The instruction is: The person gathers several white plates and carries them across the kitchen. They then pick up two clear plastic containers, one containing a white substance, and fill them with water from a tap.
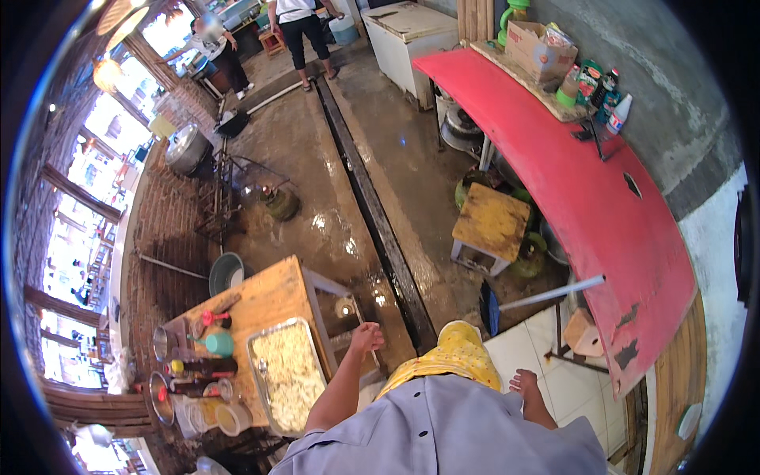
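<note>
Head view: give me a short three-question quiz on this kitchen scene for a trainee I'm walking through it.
1. True or false: the left hand grips the metal tray of pale food.
2. Which lies nearest the right hand?
A. the white chest freezer
B. the long red table
C. the big metal pot by the brick wall
3. Fill in: the tray rests on a ____ table.

Key
1. False: the hand hangs beside the tray, fingers curled, holding nothing visible.
2. B: its near end is close to that hand; the freezer and pot sit far up the wet floor.
3. Wooden.
</note>
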`<action>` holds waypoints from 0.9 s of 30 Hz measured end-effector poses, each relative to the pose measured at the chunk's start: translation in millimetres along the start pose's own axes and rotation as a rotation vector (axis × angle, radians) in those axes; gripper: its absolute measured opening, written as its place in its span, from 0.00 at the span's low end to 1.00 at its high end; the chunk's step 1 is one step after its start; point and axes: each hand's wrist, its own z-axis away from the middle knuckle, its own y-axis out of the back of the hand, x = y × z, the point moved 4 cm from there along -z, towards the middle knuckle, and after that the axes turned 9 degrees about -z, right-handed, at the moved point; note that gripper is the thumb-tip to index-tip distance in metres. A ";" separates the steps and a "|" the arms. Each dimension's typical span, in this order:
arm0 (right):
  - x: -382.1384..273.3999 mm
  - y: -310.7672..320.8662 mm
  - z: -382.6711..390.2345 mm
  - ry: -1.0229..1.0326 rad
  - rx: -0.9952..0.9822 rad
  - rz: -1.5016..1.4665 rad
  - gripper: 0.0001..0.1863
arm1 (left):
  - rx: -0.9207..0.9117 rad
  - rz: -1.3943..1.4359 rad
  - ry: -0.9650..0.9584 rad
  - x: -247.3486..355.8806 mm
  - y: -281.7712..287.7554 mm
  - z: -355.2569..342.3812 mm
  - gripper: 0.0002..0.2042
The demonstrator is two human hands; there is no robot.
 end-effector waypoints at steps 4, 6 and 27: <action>-35.3 -58.2 -107.5 0.082 -0.216 0.002 0.13 | -0.004 0.009 -0.002 44.2 28.2 -57.5 0.12; -73.5 -91.4 -162.8 0.117 -0.270 0.224 0.10 | 0.079 0.056 0.000 44.4 48.9 -78.4 0.12; -658.1 -851.0 -120.0 0.510 -0.515 0.437 0.07 | 0.206 0.307 0.458 237.5 139.8 -337.9 0.09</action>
